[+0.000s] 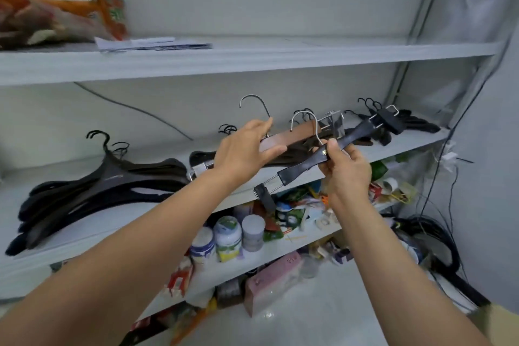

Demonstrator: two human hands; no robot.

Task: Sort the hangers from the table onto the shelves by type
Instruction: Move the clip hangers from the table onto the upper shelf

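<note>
While at shelf [407,146], right hand [348,174] round black hanger [297,170].

Glossy black plastic clip hanger [323,159] with metal hook; smooth brown wooden hanger [295,135]; matt grey shelf [252,57].

grey shelf [415,141] bears black hangers [106,185] piled at left.

It was probably a shop's back storeroom: grey metal shelves [252,60] held stacked black hangers [106,185], jars [227,234] and coiled cables [446,239].
</note>
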